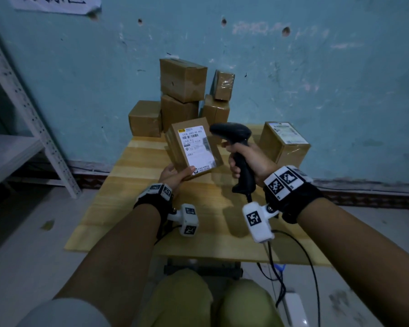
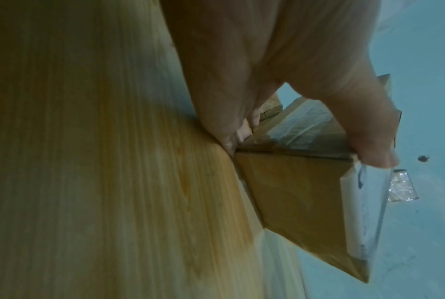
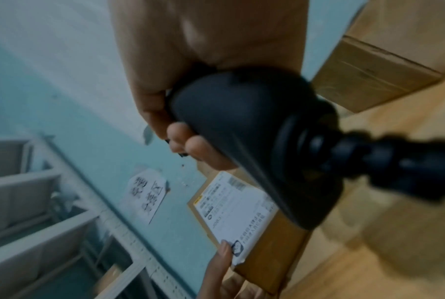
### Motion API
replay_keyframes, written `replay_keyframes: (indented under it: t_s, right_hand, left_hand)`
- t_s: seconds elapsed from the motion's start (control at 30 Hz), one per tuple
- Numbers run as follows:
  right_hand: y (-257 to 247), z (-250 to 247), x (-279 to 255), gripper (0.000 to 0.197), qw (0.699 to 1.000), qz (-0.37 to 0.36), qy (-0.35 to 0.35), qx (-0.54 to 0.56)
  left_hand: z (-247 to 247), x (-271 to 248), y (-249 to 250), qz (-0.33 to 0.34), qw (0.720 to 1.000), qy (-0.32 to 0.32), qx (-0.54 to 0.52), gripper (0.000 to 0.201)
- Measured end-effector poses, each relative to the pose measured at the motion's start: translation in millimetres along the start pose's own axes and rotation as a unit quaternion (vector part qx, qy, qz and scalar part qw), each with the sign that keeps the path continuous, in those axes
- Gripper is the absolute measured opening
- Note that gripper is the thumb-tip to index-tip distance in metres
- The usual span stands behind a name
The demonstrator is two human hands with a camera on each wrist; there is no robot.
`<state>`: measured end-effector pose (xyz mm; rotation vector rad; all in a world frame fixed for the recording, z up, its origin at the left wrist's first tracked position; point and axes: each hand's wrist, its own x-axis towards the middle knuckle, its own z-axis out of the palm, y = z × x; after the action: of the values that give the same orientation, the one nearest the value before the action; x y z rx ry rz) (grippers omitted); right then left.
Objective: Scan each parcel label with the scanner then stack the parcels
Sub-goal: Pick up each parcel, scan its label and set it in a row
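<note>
My left hand [image 1: 175,174] grips a brown parcel [image 1: 194,147] by its near corner and tilts it up, so its white label [image 1: 196,146] faces me. The left wrist view shows the thumb [image 2: 369,145] on the label edge and the fingers under the parcel [image 2: 298,194]. My right hand [image 1: 243,159] is wrapped round the handle of a black scanner [image 1: 232,134], whose head sits just right of the label's top. In the right wrist view the scanner [image 3: 254,125] fills the middle, with the label [image 3: 236,210] below it.
Several brown boxes [image 1: 182,95] are piled against the blue wall at the table's far edge. Another labelled parcel [image 1: 283,143] stands on the wooden table [image 1: 132,199] at the right. A metal shelf [image 1: 21,119] stands to the left. The scanner cable [image 1: 302,251] hangs off the near edge.
</note>
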<state>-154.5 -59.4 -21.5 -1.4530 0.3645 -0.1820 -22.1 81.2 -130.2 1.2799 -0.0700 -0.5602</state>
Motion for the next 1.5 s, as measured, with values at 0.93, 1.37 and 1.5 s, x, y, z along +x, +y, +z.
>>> replay_keyframes:
  t_s: [0.93,1.37,1.5]
  right_hand:
    - [-16,14,-40,0.064,0.998,0.020,-0.046,-0.043]
    - [-14,13,-39,0.075,0.997,0.040,-0.036,-0.049]
    - [-14,14,-38,0.073,0.998,0.041,-0.029,-0.048]
  left_hand:
    - [4,6,-4,-0.001,0.998,0.027,0.051,0.050]
    - [5,4,-5,0.007,0.999,0.026,0.034,0.048]
    - [6,3,-6,0.003,0.999,0.027,0.033,0.047]
